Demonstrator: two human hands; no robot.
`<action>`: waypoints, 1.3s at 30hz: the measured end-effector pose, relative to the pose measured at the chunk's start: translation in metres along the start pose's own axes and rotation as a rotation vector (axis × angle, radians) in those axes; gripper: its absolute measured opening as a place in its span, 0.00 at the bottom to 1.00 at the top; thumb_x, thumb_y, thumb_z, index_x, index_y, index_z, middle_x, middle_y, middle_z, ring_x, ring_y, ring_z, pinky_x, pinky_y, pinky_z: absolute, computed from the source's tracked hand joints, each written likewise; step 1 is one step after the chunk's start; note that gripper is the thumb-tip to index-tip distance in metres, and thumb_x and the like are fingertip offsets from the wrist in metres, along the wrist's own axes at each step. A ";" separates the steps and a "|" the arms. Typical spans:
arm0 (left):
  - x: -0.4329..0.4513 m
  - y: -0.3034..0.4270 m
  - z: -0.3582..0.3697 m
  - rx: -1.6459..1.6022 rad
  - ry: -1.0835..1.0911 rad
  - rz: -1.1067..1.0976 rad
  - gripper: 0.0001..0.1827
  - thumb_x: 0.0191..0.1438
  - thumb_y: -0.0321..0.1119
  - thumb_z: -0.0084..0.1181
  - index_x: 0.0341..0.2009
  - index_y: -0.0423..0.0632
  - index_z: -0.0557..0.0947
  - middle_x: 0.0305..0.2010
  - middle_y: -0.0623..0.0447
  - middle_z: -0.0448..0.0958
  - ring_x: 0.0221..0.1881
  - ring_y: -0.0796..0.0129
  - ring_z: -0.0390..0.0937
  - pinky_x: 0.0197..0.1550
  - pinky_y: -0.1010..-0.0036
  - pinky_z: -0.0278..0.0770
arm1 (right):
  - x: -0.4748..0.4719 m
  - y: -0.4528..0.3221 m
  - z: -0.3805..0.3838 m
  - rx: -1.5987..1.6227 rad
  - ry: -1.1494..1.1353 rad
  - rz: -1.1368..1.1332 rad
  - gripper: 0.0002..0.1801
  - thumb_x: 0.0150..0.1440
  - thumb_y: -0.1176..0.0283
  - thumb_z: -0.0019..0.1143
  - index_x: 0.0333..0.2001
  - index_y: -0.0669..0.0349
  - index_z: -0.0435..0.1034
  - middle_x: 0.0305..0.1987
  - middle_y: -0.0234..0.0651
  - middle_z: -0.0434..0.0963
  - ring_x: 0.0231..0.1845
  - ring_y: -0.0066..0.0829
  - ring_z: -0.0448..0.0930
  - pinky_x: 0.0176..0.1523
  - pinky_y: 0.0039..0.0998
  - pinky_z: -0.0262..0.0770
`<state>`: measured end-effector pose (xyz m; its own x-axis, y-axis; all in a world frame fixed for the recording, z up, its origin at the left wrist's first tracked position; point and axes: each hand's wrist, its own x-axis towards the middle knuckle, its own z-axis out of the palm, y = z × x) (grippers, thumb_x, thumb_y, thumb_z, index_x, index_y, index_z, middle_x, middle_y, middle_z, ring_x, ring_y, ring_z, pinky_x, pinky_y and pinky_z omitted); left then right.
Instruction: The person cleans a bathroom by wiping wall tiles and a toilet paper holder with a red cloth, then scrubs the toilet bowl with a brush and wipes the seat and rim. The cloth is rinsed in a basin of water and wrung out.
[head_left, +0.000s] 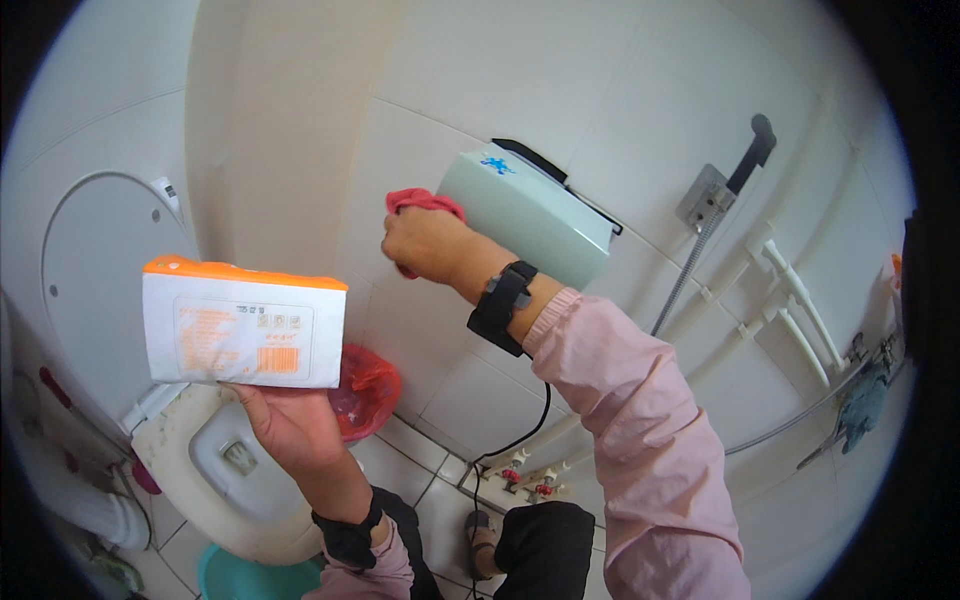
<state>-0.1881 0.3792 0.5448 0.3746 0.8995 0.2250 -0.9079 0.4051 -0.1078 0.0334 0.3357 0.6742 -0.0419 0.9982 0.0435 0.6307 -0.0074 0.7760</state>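
My left hand (289, 424) holds up a white and orange soft packet (244, 326) by its lower edge. The packet bears print and a barcode, and most of my left fingers are hidden behind it. My right hand (420, 241) is closed on a red cloth (424, 200), at the left end of a pale green box (529, 210) mounted on the tiled wall. A blue splash-shaped sticker (498, 165) is on the box. Whether the cloth touches the box cannot be told.
A toilet (225, 480) with its lid (112, 277) raised stands at left, a red-lined bin (367, 394) beside it. A teal basin (259, 577) lies at the bottom. Right are a shower hose (686, 266), white pipes and red-handled valves (511, 475). A black cable (525, 437) runs down.
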 end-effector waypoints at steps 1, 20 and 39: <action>-0.002 0.000 0.000 0.014 0.026 0.003 0.29 0.66 0.48 0.46 0.68 0.53 0.61 0.72 0.53 0.58 0.70 0.58 0.57 0.71 0.52 0.54 | -0.005 -0.004 0.001 -0.021 -0.002 -0.020 0.02 0.44 0.76 0.60 0.24 0.56 0.77 0.34 0.34 0.79 0.37 0.31 0.80 0.37 0.30 0.77; -0.038 -0.036 0.008 0.050 -0.115 -0.142 0.27 0.64 0.39 0.51 0.66 0.48 0.65 0.69 0.51 0.63 0.68 0.57 0.61 0.70 0.51 0.57 | -0.176 -0.021 -0.030 0.256 0.731 0.264 0.06 0.45 0.74 0.58 0.31 0.55 0.73 0.42 0.28 0.74 0.43 0.28 0.77 0.37 0.27 0.76; 0.025 -0.190 0.179 1.231 -1.199 0.604 0.19 0.51 0.23 0.63 0.49 0.49 0.83 0.46 0.53 0.77 0.45 0.63 0.74 0.46 0.71 0.72 | -0.213 -0.082 0.067 1.099 1.144 1.226 0.18 0.50 0.84 0.55 0.47 0.68 0.71 0.46 0.41 0.74 0.47 0.43 0.75 0.53 0.31 0.71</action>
<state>-0.0399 0.2960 0.7438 0.1603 0.0442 0.9861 -0.6659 -0.7326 0.1410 0.0429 0.1279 0.5594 0.5977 -0.0041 0.8017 0.8006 -0.0511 -0.5971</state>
